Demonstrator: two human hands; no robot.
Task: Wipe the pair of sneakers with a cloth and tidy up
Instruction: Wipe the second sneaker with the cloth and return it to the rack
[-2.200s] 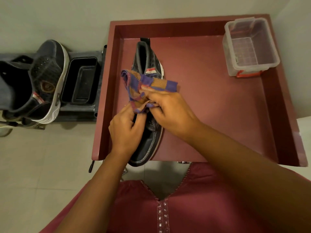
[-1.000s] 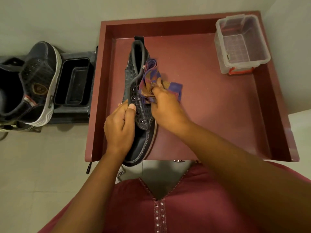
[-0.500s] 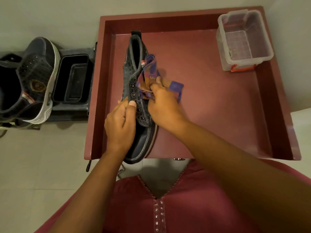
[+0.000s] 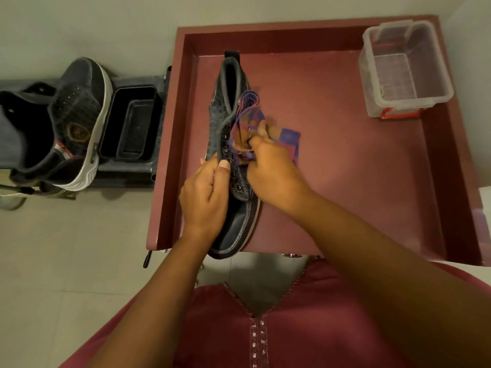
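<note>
A dark high-top sneaker [image 4: 228, 102] lies lengthwise on the left part of the maroon tray table [image 4: 345, 168], its toe hanging over the near edge. My left hand [image 4: 204, 195] grips its left side by the eyelets, thumb on the lace row. My right hand [image 4: 273, 173] holds a bunched purple and orange cloth [image 4: 249, 123] against the sneaker's right side. The second sneaker [image 4: 77, 123] stands tilted on a dark rack to the left of the table.
A clear plastic box [image 4: 403, 70] with a red clasp stands in the table's far right corner. A black rectangular tray [image 4: 132, 123] sits on the rack [image 4: 127, 176] beside the second sneaker. Pale tiled floor lies below, a wall behind.
The cloth left both hands above the sneaker and went down to its right side in my right hand; my left hand moved onto the eyelet row. Little has shifted in the last half second.
</note>
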